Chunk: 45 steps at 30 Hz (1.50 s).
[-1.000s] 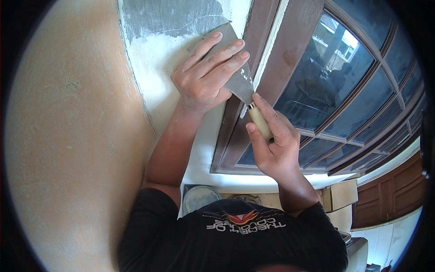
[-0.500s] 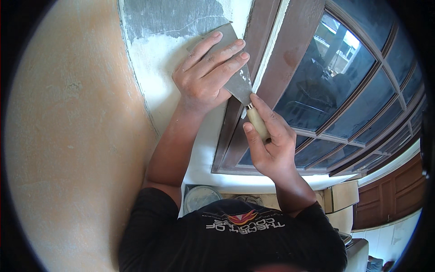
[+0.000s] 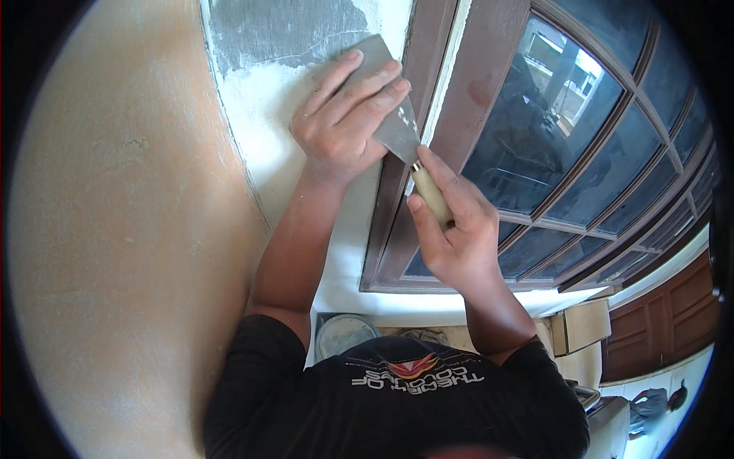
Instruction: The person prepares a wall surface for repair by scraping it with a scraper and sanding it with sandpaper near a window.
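A wide putty knife [image 3: 399, 131] with a grey metal blade and a pale wooden handle lies slantwise against a white wall strip [image 3: 264, 103]. My right hand [image 3: 465, 229] grips the handle, its index finger stretched along toward the blade and its thumb on the near side. Over the blade lies my left hand [image 3: 332, 134], fingers extended and slightly spread, pressing on the metal; its thumb is mostly hidden. White specks cling to the blade's right side. Just beyond the blade's far edge is a rough grey patch [image 3: 283, 29] with a thin crack line.
To the right, a brown wooden window frame [image 3: 497, 92] with glass panes borders the strip. An orange-tan wall [image 3: 130, 191] fills the left. Below stand a round bucket [image 3: 344, 334] and a box-like piece [image 3: 585, 327]. Another person [image 3: 651, 405] is at the lower right.
Both hands and the putty knife have shifted slightly left and farther up the strip. More of the other person shows at the lower right.
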Motion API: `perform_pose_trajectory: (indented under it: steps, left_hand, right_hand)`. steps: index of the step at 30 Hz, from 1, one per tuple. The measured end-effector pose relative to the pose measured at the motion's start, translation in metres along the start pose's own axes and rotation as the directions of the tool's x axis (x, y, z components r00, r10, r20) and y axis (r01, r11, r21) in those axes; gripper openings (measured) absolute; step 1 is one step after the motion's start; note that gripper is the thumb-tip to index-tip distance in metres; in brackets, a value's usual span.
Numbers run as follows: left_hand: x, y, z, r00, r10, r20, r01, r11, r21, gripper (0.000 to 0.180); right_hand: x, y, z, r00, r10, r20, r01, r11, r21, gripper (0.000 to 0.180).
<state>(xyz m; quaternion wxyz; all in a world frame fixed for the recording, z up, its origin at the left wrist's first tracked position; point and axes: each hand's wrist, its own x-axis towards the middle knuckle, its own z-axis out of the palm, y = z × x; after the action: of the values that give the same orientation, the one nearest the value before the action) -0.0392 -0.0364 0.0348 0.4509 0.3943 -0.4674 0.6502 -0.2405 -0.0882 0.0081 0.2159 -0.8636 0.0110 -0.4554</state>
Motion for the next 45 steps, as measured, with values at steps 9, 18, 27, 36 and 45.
perform_pose_trajectory:
  steps: [9, 18, 27, 36, 45]
  left_hand:
    - [-0.004, -0.003, 0.000, 1.000, 0.004, 0.006, -0.004, 1.000, -0.006, 0.017]
    - [0.000, -0.004, 0.001, 1.000, -0.022, -0.001, 0.022, 0.999, -0.027, 0.025]
    - [-0.003, -0.003, 0.001, 1.000, -0.014, 0.012, 0.014, 0.999, -0.028, 0.030]
    - [-0.002, -0.004, 0.002, 1.000, -0.016, 0.015, 0.016, 1.000, -0.024, 0.028]
    - [-0.002, -0.006, 0.002, 1.000, -0.004, 0.007, 0.004, 1.000, -0.018, 0.024]
  right_hand:
    - [0.004, 0.000, -0.006, 0.997, -0.071, -0.018, 0.070, 0.997, -0.044, 0.052]
    - [0.012, -0.009, -0.014, 0.997, 0.008, 0.079, 0.000, 0.995, -0.096, 0.048]
    - [0.010, -0.010, -0.022, 0.997, -0.017, 0.073, 0.023, 0.996, -0.085, 0.049]
    - [0.011, -0.008, -0.021, 0.998, -0.013, 0.064, 0.018, 0.998, -0.067, 0.047]
    - [0.014, -0.010, -0.023, 0.996, -0.018, 0.093, 0.026, 0.996, -0.084, 0.047]
